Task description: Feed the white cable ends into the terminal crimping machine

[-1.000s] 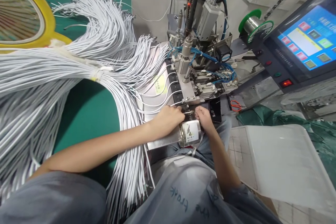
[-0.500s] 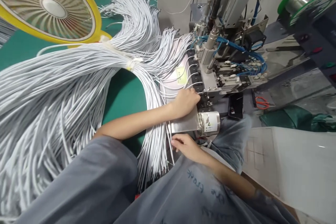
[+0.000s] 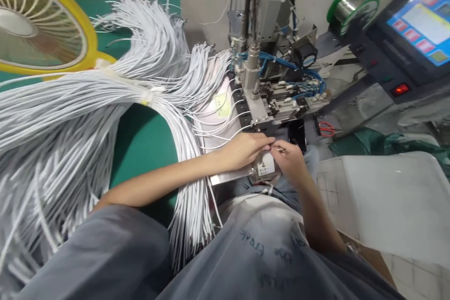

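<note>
My left hand (image 3: pixel 246 147) is closed in a pinch at the front end of the machine's dark row of slots (image 3: pixel 241 103). A white cable (image 3: pixel 225 143) runs from the bundle into it. My right hand (image 3: pixel 290 159) meets it fingertip to fingertip, also pinching, with a small light tip showing between its fingers; most of the cable end is hidden. Several white cables lie side by side in the slots. Just below the hands is a metal cylinder with a white label (image 3: pixel 266 165). The tied bundle of white cables (image 3: pixel 158 103) spreads to the left.
A yellow fan (image 3: pixel 87 23) stands at the back left on the green table top (image 3: pixel 140 145). The machine's metal cylinders and blue air tubes (image 3: pixel 309 79) rise behind the slots. To the right are red-handled scissors (image 3: pixel 326 129), a wire spool (image 3: pixel 346 7), a lit control screen (image 3: pixel 427 23) and a white bin (image 3: pixel 386 197).
My right hand has risen from beside the hanging cables to meet my left hand at the machine's front end. The camera view has turned to the right, bringing the lit screen into sight.
</note>
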The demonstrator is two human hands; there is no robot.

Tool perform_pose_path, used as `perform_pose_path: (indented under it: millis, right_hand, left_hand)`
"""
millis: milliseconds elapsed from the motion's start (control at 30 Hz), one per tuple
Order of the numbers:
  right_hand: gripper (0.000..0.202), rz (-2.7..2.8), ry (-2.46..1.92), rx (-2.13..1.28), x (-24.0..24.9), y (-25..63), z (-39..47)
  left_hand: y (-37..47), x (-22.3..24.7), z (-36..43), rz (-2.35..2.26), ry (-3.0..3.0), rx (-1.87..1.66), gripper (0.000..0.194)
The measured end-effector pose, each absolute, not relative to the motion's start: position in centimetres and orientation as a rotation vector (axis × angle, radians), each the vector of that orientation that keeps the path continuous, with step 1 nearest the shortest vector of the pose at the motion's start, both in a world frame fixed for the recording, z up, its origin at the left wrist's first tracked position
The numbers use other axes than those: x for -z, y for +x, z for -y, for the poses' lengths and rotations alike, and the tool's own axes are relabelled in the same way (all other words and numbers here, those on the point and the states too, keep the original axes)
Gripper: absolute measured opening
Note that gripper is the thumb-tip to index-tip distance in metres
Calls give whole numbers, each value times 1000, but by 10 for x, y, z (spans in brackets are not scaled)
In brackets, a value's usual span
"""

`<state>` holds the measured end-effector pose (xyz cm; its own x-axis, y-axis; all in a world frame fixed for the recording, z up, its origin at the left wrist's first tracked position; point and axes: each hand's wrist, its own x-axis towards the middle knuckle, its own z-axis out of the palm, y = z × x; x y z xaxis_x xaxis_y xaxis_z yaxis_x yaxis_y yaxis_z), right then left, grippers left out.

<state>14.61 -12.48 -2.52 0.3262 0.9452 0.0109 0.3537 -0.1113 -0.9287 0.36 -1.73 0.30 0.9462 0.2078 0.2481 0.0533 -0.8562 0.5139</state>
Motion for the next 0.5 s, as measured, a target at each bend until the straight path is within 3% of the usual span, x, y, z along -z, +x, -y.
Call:
perform_pose_path:
  millis: [267, 500]
  right_hand:
    - [18, 720, -1314, -890, 25, 142, 108]
    - [13, 890, -1370, -622, 25, 136, 107]
  left_hand:
    - [6, 5, 0, -178, 2432, -594, 24]
    - [6, 2, 4, -199, 2382, -636, 22]
